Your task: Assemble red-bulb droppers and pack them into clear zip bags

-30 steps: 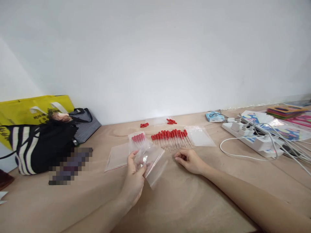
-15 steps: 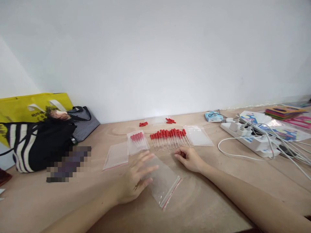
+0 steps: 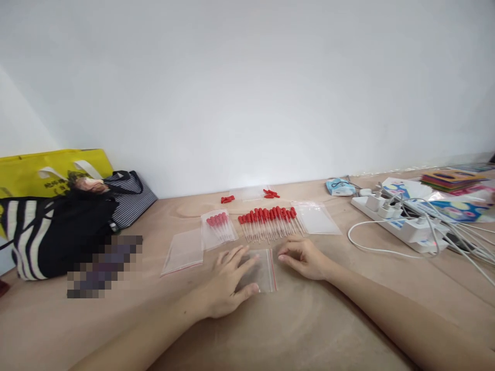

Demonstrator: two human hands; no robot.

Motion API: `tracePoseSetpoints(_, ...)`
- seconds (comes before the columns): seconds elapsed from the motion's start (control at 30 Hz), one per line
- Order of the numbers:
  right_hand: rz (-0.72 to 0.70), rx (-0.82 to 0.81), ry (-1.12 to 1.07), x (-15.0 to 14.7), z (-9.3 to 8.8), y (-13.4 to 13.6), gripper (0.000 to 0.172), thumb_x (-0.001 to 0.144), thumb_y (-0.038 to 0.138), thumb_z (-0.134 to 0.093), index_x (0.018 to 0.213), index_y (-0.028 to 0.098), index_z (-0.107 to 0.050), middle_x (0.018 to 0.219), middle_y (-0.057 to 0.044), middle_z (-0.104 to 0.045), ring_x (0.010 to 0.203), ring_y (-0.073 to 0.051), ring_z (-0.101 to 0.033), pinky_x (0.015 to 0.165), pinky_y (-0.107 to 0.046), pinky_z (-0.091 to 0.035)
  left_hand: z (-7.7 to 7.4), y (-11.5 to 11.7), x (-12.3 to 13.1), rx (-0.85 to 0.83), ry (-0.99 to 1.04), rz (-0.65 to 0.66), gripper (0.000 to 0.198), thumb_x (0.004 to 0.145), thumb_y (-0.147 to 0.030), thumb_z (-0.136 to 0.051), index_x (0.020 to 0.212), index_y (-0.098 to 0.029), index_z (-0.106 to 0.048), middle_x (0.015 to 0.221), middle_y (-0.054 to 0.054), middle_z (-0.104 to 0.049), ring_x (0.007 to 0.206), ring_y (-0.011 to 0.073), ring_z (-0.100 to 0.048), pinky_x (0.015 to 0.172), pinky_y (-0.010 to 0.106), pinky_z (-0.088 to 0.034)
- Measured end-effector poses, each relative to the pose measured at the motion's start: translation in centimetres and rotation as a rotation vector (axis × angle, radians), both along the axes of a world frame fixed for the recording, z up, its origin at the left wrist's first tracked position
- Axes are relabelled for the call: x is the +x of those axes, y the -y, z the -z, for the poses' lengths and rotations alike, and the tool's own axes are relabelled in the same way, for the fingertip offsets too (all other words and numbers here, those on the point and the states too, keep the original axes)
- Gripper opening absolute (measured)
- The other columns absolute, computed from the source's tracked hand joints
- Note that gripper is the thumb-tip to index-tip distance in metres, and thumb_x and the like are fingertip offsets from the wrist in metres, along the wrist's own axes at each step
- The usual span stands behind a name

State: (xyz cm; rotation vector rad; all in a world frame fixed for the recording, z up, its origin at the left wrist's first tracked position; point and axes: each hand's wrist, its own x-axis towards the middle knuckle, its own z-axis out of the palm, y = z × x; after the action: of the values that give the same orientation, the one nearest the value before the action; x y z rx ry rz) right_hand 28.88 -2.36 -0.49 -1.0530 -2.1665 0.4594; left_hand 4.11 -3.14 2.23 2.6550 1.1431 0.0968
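My left hand (image 3: 230, 281) lies flat with fingers spread on a small clear zip bag (image 3: 263, 268) that has a red seal strip, pressing it to the wooden table (image 3: 294, 330). My right hand (image 3: 303, 256) rests just right of the bag with its fingers curled in; nothing shows in them. Behind the hands lies a row of several red-capped clear droppers (image 3: 268, 221). To its left a clear bag with several red-capped droppers inside (image 3: 218, 229) lies flat.
An empty zip bag (image 3: 183, 251) lies left, another (image 3: 317, 216) right of the droppers. Loose red caps (image 3: 270, 194) sit near the wall. Striped and yellow bags (image 3: 58, 226) stand at the left. A white power strip with cables (image 3: 402, 224) and coloured papers (image 3: 452, 180) fill the right.
My left hand brought the clear bag down from the air onto the table, then turned it and flattened it under the palm. My right hand stayed nearly still.
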Motion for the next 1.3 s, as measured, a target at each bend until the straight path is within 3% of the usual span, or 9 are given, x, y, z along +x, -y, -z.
tracePoseSetpoints(0.07,-0.072,0.01,0.061,-0.1,-0.2,0.2,0.021,0.081,0.031,-0.047,0.076,0.019,-0.063,0.075,-0.005,-0.057,0.073,-0.015,-0.051,0.068,-0.028,-0.041,-0.3,-0.6,-0.4,0.023,-0.005,0.124,0.054,0.083,-0.051,-0.037,0.133,-0.032,-0.025,0.142,0.005,-0.018,0.13,0.0277,-0.01,0.102,0.053,-0.007)
tracePoseSetpoints(0.13,-0.123,0.023,0.112,-0.3,-0.3,0.4,0.023,0.081,0.033,-0.047,0.077,0.02,-0.065,0.075,-0.005,-0.057,0.073,-0.015,-0.05,0.069,-0.03,-0.04,-0.2,-1.1,-0.5,0.003,-0.024,0.164,0.053,0.084,-0.051,-0.036,0.133,-0.034,-0.023,0.142,0.003,-0.018,0.13,0.0258,-0.011,0.103,0.051,-0.007)
tracePoseSetpoints(0.37,-0.172,0.051,0.092,-0.6,-0.1,0.5,0.021,0.08,0.033,-0.049,0.085,0.021,-0.065,0.079,-0.006,-0.059,0.076,-0.016,-0.051,0.07,-0.031,-0.04,1.2,-1.3,-0.5,-0.029,0.023,0.098,0.053,0.083,-0.053,-0.035,0.132,-0.034,-0.025,0.142,0.003,-0.018,0.129,0.0249,-0.014,0.103,0.049,-0.009)
tracePoseSetpoints(0.67,-0.233,0.073,0.129,-0.4,-0.1,0.5,0.023,0.078,0.035,-0.053,0.091,0.021,-0.066,0.086,-0.007,-0.061,0.08,-0.017,-0.052,0.074,-0.033,-0.04,0.9,-1.2,-0.5,-0.04,0.0,0.089,0.055,0.083,-0.055,-0.033,0.132,-0.033,-0.024,0.142,0.004,-0.017,0.13,0.0239,-0.013,0.103,0.049,-0.009)
tracePoseSetpoints(0.9,-0.344,0.089,0.142,-0.7,-0.5,0.7,0.031,0.076,0.036,-0.055,0.103,0.022,-0.062,0.1,-0.008,-0.061,0.095,-0.02,-0.052,0.084,-0.038,-0.038,1.0,-1.2,-0.5,-0.038,0.015,0.086,0.054,0.083,-0.054,-0.035,0.132,-0.033,-0.026,0.142,0.005,-0.02,0.129,0.025,-0.015,0.103,0.05,-0.01)
tracePoseSetpoints(1.13,-0.468,0.058,0.237,-1.6,-0.7,0.9,0.055,0.071,0.043,-0.058,0.119,0.019,-0.05,0.119,-0.012,-0.051,0.113,-0.022,-0.043,0.096,-0.039,-0.028,1.2,-1.2,-0.4,-0.036,0.052,0.082,0.059,0.082,-0.054,-0.037,0.134,-0.029,-0.022,0.142,0.004,-0.02,0.129,0.0243,-0.015,0.104,0.048,-0.009)
tracePoseSetpoints(1.3,-0.454,0.031,0.271,-1.8,-0.8,0.6,0.051,0.065,0.045,-0.064,0.112,0.027,-0.056,0.134,-0.008,-0.034,0.121,-0.025,-0.031,0.098,-0.043,-0.022,1.0,-1.2,-0.6,-0.065,0.132,0.064,0.061,0.083,-0.049,-0.039,0.136,-0.026,-0.018,0.141,0.004,-0.023,0.128,0.0239,-0.019,0.104,0.047,-0.012)
